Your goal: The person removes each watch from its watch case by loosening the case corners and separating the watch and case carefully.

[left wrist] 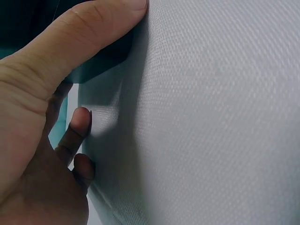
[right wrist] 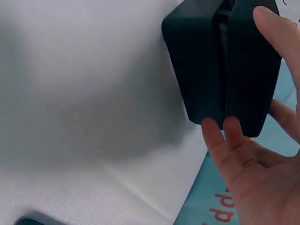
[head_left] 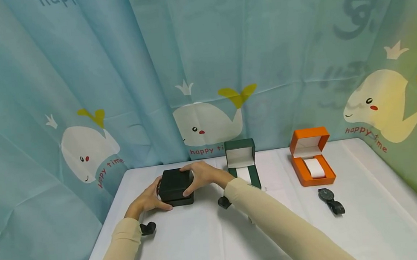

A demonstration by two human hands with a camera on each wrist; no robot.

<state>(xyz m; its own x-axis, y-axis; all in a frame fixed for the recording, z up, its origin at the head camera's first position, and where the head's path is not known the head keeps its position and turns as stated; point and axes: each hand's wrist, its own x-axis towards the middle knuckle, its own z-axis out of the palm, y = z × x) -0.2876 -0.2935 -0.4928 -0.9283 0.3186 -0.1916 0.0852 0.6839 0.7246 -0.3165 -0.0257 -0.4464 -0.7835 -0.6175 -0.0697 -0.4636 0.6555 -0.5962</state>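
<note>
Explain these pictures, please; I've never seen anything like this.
There's no machine, just a person working bare-handed. The wide picture comes from a camera on the head; the close ones from each wrist. The left hand and right hand share a grip on a black, square, lidded box. To its right, on the white cloth-covered table, stand an open dark green box and an open orange box, each with a white cushion. A round-faced black watch lies in front of the orange one.
</note>
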